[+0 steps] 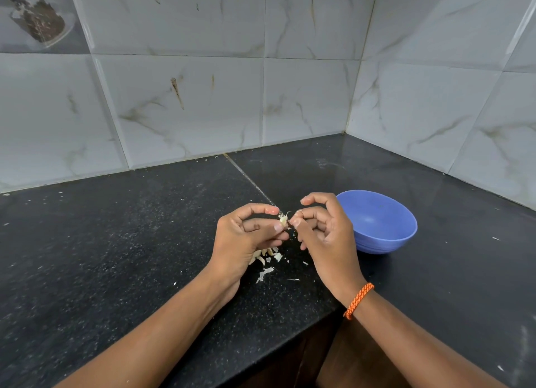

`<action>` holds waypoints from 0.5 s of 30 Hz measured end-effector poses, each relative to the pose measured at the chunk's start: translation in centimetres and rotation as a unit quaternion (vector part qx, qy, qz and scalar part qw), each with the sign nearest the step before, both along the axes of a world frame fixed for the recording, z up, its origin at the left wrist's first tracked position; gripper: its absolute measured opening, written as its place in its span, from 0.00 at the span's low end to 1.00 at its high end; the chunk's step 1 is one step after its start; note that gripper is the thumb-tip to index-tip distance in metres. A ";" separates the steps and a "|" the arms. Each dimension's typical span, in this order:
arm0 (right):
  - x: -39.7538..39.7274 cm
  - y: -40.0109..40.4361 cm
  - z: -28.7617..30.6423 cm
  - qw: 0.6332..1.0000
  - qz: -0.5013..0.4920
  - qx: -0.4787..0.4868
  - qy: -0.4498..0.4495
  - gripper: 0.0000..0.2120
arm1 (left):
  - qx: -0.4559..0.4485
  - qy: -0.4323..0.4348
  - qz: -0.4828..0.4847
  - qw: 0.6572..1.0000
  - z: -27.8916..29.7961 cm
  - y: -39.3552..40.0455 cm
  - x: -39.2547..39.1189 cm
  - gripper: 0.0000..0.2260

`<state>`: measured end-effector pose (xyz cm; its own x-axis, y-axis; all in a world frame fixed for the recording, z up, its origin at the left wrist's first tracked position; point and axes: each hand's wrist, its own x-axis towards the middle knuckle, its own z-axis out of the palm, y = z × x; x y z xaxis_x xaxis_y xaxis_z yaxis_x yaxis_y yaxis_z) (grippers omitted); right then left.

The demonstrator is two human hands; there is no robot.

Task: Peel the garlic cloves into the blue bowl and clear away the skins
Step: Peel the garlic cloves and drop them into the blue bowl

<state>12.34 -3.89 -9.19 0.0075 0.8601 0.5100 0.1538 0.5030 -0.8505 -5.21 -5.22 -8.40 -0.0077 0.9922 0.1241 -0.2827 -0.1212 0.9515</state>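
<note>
My left hand pinches a small pale garlic clove between thumb and fingers, above the black counter. My right hand meets it from the right, its thumb and forefinger pinching the clove's skin at the tip. Under my left hand lies a heap of garlic cloves and torn white skins, partly hidden by the palm. The blue bowl stands just right of my right hand; the part of its inside that shows holds nothing.
The black speckled counter fills a corner between tiled walls at the back and right. Its front edge steps in below my right wrist. Loose skin flakes dot the counter near the heap.
</note>
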 end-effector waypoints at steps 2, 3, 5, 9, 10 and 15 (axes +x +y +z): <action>0.0 -0.1 0.0 1.000 0.008 0.000 -0.009 0.13 | 0.007 0.003 0.000 1.000 -0.1 0.0 0.0 0.12; -0.1 -0.1 0.0 1.000 0.015 0.000 -0.018 0.13 | 0.012 0.004 0.001 1.000 -0.1 0.1 0.0 0.12; -0.2 -0.3 0.1 0.999 0.025 0.003 -0.037 0.13 | 0.022 0.012 0.000 1.000 -0.1 0.0 0.0 0.11; -0.2 -0.1 0.0 0.999 0.027 -0.003 -0.043 0.15 | 0.048 0.044 0.002 0.998 -0.3 0.2 0.1 0.11; -0.1 0.0 -0.1 0.999 0.030 -0.007 -0.036 0.16 | 0.052 0.050 0.003 0.997 -0.4 0.2 0.1 0.12; 0.2 0.2 0.1 0.999 0.043 -0.011 -0.003 0.18 | 0.053 0.055 -0.002 0.997 -0.7 0.5 0.1 0.12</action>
